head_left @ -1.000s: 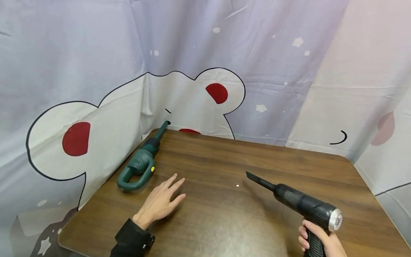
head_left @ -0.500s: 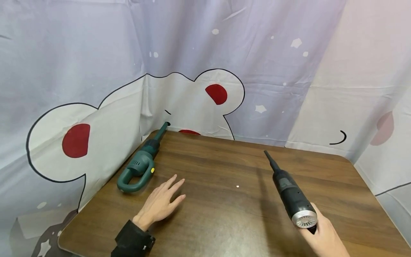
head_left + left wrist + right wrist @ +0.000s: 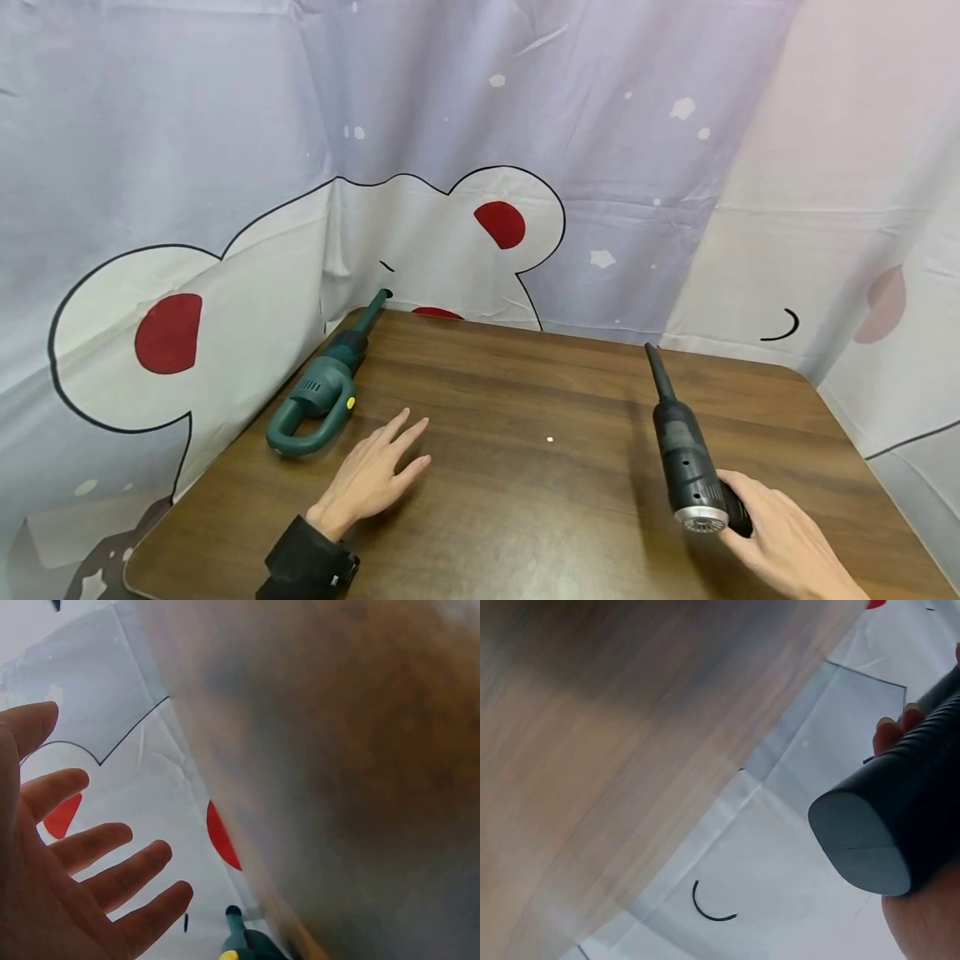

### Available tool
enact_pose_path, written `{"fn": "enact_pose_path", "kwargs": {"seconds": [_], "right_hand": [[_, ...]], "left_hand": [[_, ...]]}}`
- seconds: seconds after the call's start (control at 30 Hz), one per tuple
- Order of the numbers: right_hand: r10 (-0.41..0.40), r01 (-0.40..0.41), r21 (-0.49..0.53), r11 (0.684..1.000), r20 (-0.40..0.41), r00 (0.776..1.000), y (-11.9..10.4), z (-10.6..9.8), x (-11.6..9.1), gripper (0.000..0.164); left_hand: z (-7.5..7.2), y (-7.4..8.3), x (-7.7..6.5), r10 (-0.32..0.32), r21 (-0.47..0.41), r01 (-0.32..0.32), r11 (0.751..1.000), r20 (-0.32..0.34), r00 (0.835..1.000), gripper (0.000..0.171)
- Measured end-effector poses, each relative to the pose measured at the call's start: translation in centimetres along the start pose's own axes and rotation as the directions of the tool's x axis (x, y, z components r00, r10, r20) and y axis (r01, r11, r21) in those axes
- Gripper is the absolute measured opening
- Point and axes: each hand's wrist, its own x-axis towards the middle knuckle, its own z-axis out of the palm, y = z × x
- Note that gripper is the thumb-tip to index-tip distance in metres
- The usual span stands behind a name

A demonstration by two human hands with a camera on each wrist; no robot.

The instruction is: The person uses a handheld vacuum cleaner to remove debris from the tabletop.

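Note:
A black handheld vacuum (image 3: 686, 458) with a narrow nozzle and a silver vented end is held by its handle in my right hand (image 3: 787, 533), nozzle toward the back of the table. In the right wrist view the flat butt of its handle (image 3: 859, 844) faces the camera, with fingertips (image 3: 887, 735) curled round the grip. My left hand (image 3: 371, 479) lies over the table at left with fingers spread and holds nothing; the left wrist view shows its palm (image 3: 60, 892). Beyond it lies a green handheld vacuum (image 3: 318, 392) with a loop handle and yellow button.
The brown wooden table (image 3: 480, 383) has rounded corners. A tiny white scrap (image 3: 550, 439) lies near its middle. A printed curtain (image 3: 420, 100) with bear shapes hangs along the back and both sides.
My right hand has turned the black vacuum so its nozzle swings from pointing left to pointing toward the back, and has shifted it slightly right. My left hand stays in place.

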Motion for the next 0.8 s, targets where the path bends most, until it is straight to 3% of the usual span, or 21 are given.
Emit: {"fn": "enact_pose_path", "kwargs": {"seconds": [0.23, 0.33, 0.53, 0.73, 0.8], "right_hand": [[0.058, -0.056, -0.026, 0.998, 0.063, 0.996, 3.4, -0.5, -1.0, 0.059], [0.121, -0.116, -0.053, 0.992, 0.104, 0.987, 5.1, -1.1, -1.5, 0.057], [0.25, -0.235, -0.092, 0.968, 0.237, 0.939, 8.5, -2.1, -2.6, 0.056], [0.288, -0.232, -0.206, 0.951, 0.301, 0.909, 12.1, -2.2, -4.7, 0.06], [0.326, -0.253, -0.246, 0.936, 0.334, 0.884, 13.1, -2.1, -5.5, 0.062]], "left_hand": [[-0.1, 0.4, 0.5, 0.032, 0.009, -0.031, 0.999, -0.019, 0.999, 0.057], [0.0, 0.6, 0.7, 0.027, 0.01, -0.027, 1.0, -0.01, 1.0, 0.058], [0.1, 0.8, 0.9, 0.02, 0.009, -0.02, 1.0, 0.004, 1.0, 0.058], [0.3, 1.1, 1.3, 0.035, 0.005, -0.035, 0.999, 0.001, 0.999, 0.057], [0.4, 1.3, 1.4, 0.036, 0.003, -0.036, 0.999, 0.004, 0.999, 0.057]]}}
